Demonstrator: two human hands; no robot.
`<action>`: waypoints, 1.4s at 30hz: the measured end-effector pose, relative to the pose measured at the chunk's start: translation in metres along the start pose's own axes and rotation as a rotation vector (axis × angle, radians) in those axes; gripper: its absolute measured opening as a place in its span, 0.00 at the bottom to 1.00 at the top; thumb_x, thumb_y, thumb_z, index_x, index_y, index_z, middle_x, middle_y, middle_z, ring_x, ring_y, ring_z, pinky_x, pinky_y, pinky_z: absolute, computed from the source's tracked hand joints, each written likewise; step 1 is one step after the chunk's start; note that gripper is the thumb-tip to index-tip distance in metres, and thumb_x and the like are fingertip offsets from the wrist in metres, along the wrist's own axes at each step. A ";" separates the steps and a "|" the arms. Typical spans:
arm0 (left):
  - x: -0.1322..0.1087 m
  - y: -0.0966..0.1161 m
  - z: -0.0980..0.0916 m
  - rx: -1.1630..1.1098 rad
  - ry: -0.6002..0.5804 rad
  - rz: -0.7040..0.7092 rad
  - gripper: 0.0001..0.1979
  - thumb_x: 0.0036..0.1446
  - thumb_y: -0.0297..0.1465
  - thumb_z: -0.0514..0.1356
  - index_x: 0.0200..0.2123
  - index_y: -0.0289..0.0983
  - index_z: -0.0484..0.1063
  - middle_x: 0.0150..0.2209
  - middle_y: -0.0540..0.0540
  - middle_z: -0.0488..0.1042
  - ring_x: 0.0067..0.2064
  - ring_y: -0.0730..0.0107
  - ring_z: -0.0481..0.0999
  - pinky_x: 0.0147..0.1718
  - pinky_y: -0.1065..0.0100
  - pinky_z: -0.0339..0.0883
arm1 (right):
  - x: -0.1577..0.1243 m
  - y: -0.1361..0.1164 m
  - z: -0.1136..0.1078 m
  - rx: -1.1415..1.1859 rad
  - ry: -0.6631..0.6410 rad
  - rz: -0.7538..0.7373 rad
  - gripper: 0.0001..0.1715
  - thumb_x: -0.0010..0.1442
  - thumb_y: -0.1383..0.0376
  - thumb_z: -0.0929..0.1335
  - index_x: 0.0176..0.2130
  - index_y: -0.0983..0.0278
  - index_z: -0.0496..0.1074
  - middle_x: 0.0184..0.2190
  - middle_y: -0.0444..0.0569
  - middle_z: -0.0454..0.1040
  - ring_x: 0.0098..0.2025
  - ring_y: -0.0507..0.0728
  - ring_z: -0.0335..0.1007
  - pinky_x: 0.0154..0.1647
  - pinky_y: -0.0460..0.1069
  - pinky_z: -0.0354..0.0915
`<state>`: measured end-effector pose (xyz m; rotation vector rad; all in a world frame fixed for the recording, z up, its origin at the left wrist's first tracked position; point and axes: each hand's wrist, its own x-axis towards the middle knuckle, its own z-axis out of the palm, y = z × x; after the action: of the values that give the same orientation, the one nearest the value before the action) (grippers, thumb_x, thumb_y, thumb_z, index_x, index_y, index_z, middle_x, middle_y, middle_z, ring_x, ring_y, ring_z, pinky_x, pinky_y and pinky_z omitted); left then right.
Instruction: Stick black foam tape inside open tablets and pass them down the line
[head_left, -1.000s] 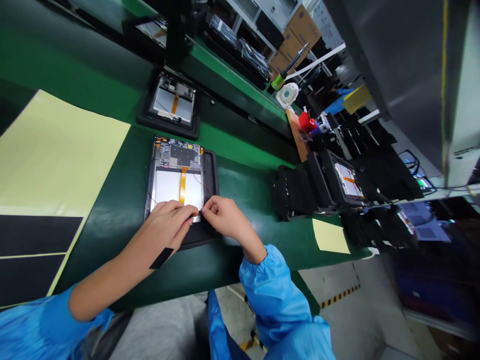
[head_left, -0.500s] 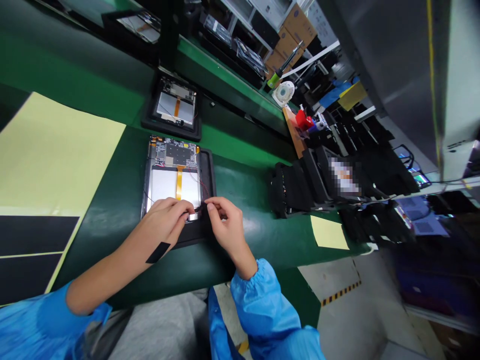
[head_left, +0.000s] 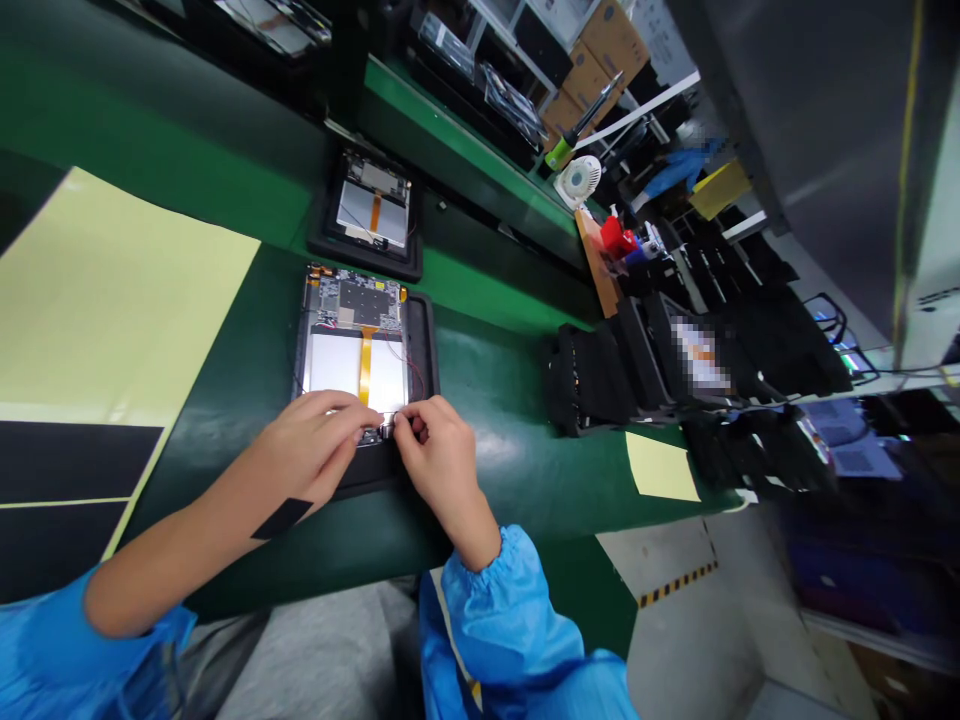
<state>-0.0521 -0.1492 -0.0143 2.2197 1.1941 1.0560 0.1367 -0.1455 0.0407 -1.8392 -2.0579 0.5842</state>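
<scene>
An opened tablet [head_left: 386, 365], its circuit board [head_left: 367, 302] and orange ribbon cable [head_left: 365, 365] exposed, lies on a black foam tray [head_left: 424, 345]. My left hand [head_left: 322, 435] is over its near edge, thumb and fingers closed together beside a small silver part [head_left: 388, 425]. Just to the right, my right hand [head_left: 441, 450] pinches at that same edge, its fingertips almost meeting the left ones. Whatever either pinch holds is too small or covered to name. A thin red wire [head_left: 412, 370] curves down toward the right fingertips. Black tape [head_left: 282, 519] sticks to my left wrist.
Behind is a second opened tablet [head_left: 373, 210] in its own black tray. A yellow sheet [head_left: 127, 300] with black pieces covers the left of the green bench [head_left: 502, 390]. Black trays [head_left: 600, 370] are stacked to the right, near a small white fan [head_left: 579, 181].
My right hand has shifted left and slightly down, to the tablet's near edge beside the left fingertips. The dark part seen by the right fingertips is now hidden. The camera view has shifted a little.
</scene>
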 end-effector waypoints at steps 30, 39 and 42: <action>0.034 -0.013 0.000 0.171 -0.153 0.268 0.18 0.70 0.34 0.52 0.43 0.46 0.84 0.49 0.39 0.77 0.54 0.48 0.72 0.52 0.47 0.68 | -0.010 0.028 -0.002 0.283 0.168 0.102 0.08 0.64 0.67 0.70 0.40 0.61 0.82 0.32 0.46 0.73 0.35 0.55 0.69 0.39 0.48 0.66; 0.039 -0.016 0.000 0.240 -0.163 0.392 0.17 0.69 0.29 0.52 0.45 0.45 0.82 0.48 0.40 0.77 0.52 0.48 0.71 0.50 0.48 0.67 | 0.021 0.012 -0.016 0.076 0.024 0.220 0.07 0.66 0.65 0.72 0.40 0.62 0.83 0.32 0.44 0.74 0.36 0.55 0.69 0.38 0.49 0.60; 0.038 -0.015 -0.001 0.246 -0.160 0.406 0.17 0.69 0.28 0.52 0.46 0.43 0.81 0.48 0.40 0.77 0.51 0.49 0.70 0.50 0.50 0.66 | 0.033 0.012 -0.017 0.033 -0.024 0.208 0.06 0.66 0.67 0.71 0.38 0.61 0.82 0.32 0.44 0.74 0.36 0.55 0.70 0.37 0.49 0.59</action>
<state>-0.0477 -0.1091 -0.0074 2.7614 0.8633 0.8863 0.1508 -0.1100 0.0482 -2.0513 -1.8722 0.6921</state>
